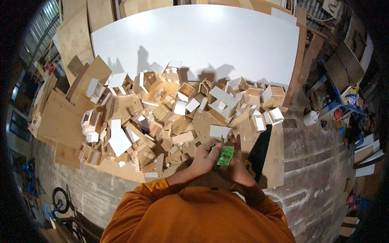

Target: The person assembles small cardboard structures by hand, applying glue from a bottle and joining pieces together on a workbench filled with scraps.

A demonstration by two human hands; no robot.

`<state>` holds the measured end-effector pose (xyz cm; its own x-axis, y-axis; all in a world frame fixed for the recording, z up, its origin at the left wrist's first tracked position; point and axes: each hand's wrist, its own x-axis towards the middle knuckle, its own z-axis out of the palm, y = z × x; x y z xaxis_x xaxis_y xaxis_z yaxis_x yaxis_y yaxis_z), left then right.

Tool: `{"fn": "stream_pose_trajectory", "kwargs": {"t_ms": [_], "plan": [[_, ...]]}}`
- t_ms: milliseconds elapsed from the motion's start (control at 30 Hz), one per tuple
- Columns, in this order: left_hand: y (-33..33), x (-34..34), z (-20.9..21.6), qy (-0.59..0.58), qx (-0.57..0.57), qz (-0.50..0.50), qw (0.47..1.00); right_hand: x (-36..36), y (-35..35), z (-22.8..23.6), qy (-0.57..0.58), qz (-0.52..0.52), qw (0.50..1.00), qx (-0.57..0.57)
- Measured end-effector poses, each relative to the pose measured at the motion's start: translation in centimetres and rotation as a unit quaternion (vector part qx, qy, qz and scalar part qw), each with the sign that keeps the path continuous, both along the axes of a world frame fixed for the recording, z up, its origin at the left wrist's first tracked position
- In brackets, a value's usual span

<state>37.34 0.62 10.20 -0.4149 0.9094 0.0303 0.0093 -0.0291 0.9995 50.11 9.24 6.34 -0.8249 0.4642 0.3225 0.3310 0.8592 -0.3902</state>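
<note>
A small bright green packet with dark markings is held between my two hands, just in front of my chest. My left hand is closed, its thumb over the packet's left edge. A thin dark pointed thing sticks up by its fingertips, too small to name. My right hand supports the packet from the right, with its fingers reaching up behind it. Just beyond the fingertips lies a white rectangular piece. Beside my right wrist is a dark tapered blade shape, like a handsaw, partly hidden.
Many small wooden and white box-like pieces are heaped across the brown worktop. A large white board lies behind the heap. Plywood sheets are at the left. A white bucket and cluttered shelves stand right; a bicycle wheel is lower left.
</note>
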Motion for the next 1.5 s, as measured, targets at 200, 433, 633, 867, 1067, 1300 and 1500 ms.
{"fn": "stream_pose_trajectory", "kwargs": {"t_ms": [200,433,633,867,1067,1300,1500], "plan": [[0.3,-0.4,-1.2,-0.090,0.006,0.005,0.996,0.6,0.2,1.3,0.054,0.046,0.993,-0.093],[-0.8,-0.5,-0.5,0.123,0.015,0.006,0.992,1.0,-0.2,0.4,0.037,0.133,0.974,-0.177],[0.1,-0.8,0.6,0.068,-0.033,-0.018,0.997,0.2,-1.2,-0.4,0.167,0.121,0.857,-0.472],[-0.1,0.0,-0.8,0.019,0.017,0.014,1.000,0.0,-1.3,2.2,0.100,0.136,0.969,-0.180],[-1.0,-0.4,1.6,0.182,0.022,-0.011,0.983,1.5,-1.3,0.8,0.089,0.184,0.902,-0.379],[-0.7,-0.2,1.0,0.181,0.042,-0.001,0.983,1.9,-0.1,-2.2,0.077,0.195,0.904,-0.373],[0.4,-1.8,-0.9,-0.060,-0.004,0.017,0.998,1.7,0.3,1.8,0.013,0.070,0.959,-0.273]]}}
